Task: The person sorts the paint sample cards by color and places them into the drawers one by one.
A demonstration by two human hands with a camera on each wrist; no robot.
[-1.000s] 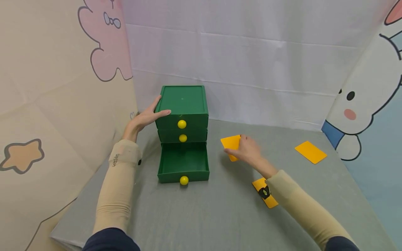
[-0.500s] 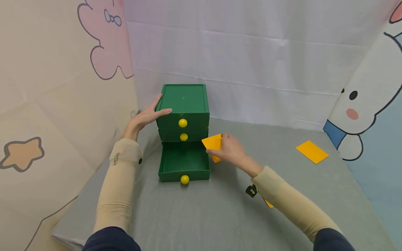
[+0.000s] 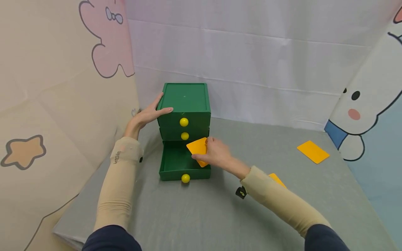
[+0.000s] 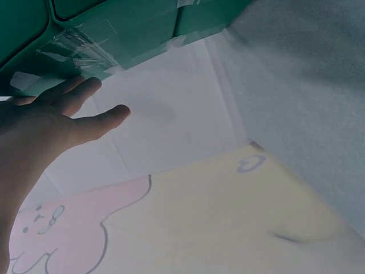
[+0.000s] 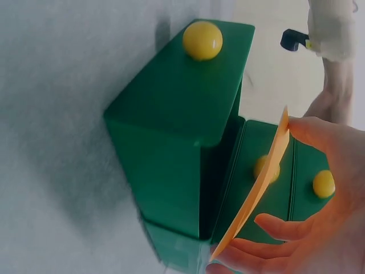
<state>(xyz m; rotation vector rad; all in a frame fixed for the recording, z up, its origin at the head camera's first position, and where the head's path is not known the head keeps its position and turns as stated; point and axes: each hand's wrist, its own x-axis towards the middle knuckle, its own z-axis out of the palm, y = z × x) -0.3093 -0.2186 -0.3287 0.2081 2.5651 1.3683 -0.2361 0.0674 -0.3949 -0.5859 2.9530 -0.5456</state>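
Note:
A green drawer cabinet [image 3: 185,99] with round yellow knobs stands on the table, its bottom drawer [image 3: 171,175] pulled out and its upper drawers closed. My left hand [image 3: 145,116] rests against the cabinet's upper left side, thumb at the top front edge and fingers extended; the left wrist view has these fingers [image 4: 80,94] along the taped green side. In my right hand [image 3: 218,153] an orange-yellow card [image 3: 198,148] is pinched between thumb and fingers. The card is tilted over the right part of the open drawer, and the right wrist view catches it nearly edge-on [image 5: 256,191].
Another orange-yellow card [image 3: 313,152] lies on the grey table [image 3: 251,223] at the far right. One more card [image 3: 277,179] is partly hidden under my right forearm. A white cloth wall [image 3: 245,69] rises behind the cabinet, with a printed cream wall [image 3: 62,115] on the left.
My right hand has carried the card leftward from beside the cabinet to over the open drawer. The left hand has stayed on the cabinet.

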